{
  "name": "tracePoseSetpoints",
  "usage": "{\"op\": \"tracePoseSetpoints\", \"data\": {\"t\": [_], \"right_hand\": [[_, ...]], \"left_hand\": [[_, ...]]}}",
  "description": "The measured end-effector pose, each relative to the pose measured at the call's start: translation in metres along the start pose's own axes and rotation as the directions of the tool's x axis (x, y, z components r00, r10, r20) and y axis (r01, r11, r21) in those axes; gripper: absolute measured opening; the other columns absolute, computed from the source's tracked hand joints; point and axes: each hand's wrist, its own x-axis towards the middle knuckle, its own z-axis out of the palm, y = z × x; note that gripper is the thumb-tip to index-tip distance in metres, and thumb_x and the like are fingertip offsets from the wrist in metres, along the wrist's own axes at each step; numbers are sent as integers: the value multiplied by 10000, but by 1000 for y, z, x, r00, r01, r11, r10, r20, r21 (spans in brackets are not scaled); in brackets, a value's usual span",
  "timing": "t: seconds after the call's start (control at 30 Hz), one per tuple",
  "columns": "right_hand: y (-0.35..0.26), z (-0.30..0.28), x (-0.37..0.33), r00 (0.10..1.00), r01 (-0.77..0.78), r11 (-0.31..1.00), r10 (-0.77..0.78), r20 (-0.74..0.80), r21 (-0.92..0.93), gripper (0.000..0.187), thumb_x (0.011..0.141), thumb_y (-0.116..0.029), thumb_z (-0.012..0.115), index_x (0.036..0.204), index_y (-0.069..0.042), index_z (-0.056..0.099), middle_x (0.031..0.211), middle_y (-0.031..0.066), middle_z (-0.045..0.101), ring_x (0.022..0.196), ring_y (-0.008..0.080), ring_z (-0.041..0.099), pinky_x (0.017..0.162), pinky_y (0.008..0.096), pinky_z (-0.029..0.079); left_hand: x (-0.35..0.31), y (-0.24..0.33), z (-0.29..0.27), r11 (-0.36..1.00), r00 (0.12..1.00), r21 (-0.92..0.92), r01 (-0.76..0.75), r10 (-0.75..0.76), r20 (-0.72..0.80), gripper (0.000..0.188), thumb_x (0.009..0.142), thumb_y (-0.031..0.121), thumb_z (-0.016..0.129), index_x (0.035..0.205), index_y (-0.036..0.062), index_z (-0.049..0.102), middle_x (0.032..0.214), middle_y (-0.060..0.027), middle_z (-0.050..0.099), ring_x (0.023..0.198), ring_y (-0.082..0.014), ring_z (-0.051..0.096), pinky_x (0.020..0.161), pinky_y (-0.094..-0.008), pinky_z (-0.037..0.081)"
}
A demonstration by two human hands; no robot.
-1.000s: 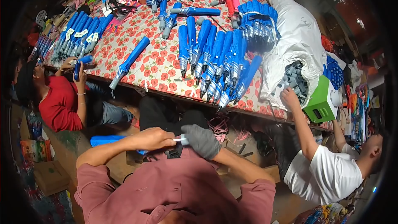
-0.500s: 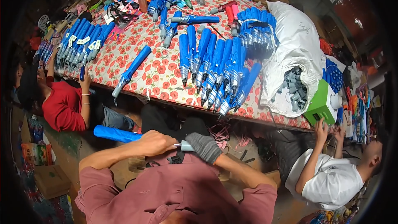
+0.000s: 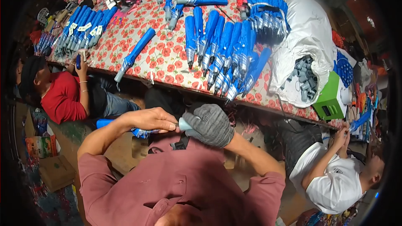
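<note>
Over my lap, a blue folded umbrella [image 3: 103,123] lies crosswise, its far end pointing left and partly hidden behind my left forearm. My bare left hand [image 3: 153,119] is closed round it near its right end. In my right hand [image 3: 211,125], which wears a grey knitted glove, a grey plastic handle [image 3: 183,124] is gripped at that same end, close against my left fingertips. Whether the handle is fully seated on the shaft is hidden by my fingers. On the table ahead, several blue umbrellas [image 3: 226,46] with bare black tips lie side by side.
A single blue umbrella with a grey handle [image 3: 136,52] lies on the flowered tablecloth [image 3: 167,65]. More handled umbrellas [image 3: 86,27] are at the left. A white sack [image 3: 289,90] of grey handles and a green box [image 3: 328,100] stand right. Co-workers sit on both sides.
Both my hands have come up, away from my body, still on the umbrella and handle. The view has shifted. The right co-worker's hands have left the green box.
</note>
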Motion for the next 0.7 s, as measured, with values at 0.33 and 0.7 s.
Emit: {"op": "tracePoseSetpoints", "data": {"t": [0.33,0.7], "right_hand": [[6,6,22,950,-277,958,285,129,-76,268,838,-319,682,944,-74,659,846,160,693,681,338,630,570,452,454],[65,105,-31,994,-82,987,90,-55,138,421,878,-323,697,1200,-54,661,982,168,696,745,362,643,653,446,494]], "left_hand": [[14,6,10,985,988,173,6,21,-152,247,1026,245,593,951,33,696,761,-119,652,591,-226,521,600,-343,467],[12,9,47,840,958,530,115,48,-284,267,1031,258,591,931,22,666,651,-115,576,516,-259,469,535,-401,429]]}}
